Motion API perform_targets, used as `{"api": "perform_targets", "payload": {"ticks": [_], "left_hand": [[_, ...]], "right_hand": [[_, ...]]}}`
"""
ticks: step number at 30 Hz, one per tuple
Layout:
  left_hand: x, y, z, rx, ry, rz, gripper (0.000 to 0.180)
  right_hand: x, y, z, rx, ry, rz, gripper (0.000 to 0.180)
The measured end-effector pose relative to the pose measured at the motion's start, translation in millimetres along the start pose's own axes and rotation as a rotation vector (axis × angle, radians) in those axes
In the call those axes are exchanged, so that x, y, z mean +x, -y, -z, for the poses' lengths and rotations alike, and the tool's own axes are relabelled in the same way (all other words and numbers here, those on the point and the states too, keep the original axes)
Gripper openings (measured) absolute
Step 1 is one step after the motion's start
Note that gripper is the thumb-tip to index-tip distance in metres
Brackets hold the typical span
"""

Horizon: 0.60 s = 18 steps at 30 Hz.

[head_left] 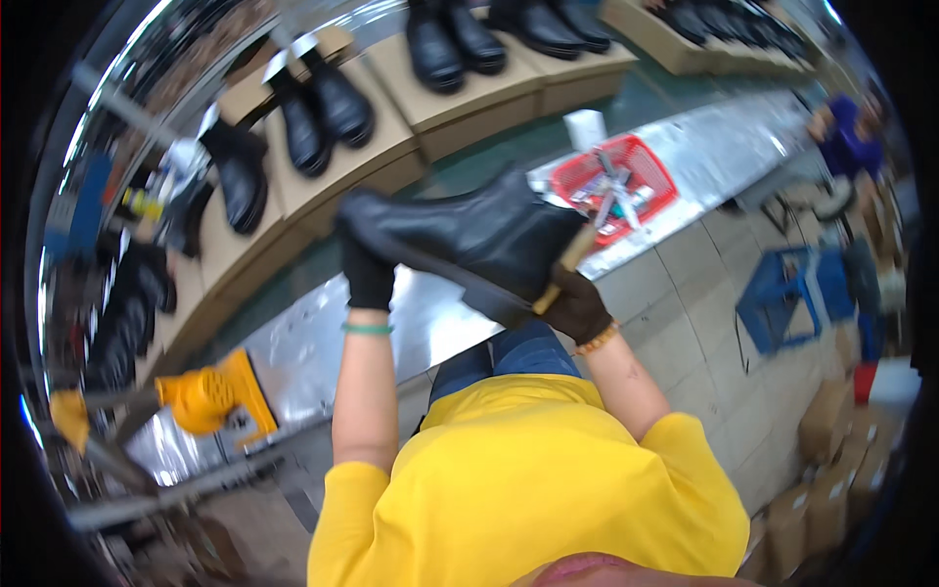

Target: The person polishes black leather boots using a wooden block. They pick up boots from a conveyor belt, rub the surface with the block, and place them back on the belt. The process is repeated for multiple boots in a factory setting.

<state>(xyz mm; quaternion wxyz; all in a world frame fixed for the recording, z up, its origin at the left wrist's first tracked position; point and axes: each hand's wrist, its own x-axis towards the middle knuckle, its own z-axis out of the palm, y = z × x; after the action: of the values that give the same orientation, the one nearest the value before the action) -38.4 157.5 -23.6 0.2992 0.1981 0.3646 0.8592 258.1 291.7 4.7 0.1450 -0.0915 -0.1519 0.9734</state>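
Observation:
A black leather ankle boot [460, 235] is held sideways above the metal bench, its toe to the left and its heel to the right. My left hand [369, 277], in a dark glove, is closed on the boot's toe end, with the fingers partly hidden behind it. My right hand [577, 305], also in a dark glove, is closed around a narrow tan, wood-like piece [575, 252], which lies against the back of the boot near the heel. Blur hides what kind of tool that piece is.
Across the metal bench [430, 311] stands a red plastic basket [653, 168] with small tools, beside a white block [585, 127]. A yellow machine [210, 399] is at the left. Several black boots [328, 103] rest on cardboard boxes [391, 166] behind. A blue stool [787, 298] and another person [847, 132] are at right.

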Motion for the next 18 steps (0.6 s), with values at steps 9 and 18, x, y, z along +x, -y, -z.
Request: {"api": "perform_targets", "payload": {"ticks": [9, 18], "left_hand": [[-11, -28, -94, -0.016, -0.148, 0.129, 0.057], [-14, -68, -92, 0.497, 0.078, 0.207, 0.064]], "right_hand": [[-23, -8, 20, 0.039, 0.005, -0.107, 0.044], [-26, -7, 26, -0.809, -0.094, 0.153, 0.040]]}}
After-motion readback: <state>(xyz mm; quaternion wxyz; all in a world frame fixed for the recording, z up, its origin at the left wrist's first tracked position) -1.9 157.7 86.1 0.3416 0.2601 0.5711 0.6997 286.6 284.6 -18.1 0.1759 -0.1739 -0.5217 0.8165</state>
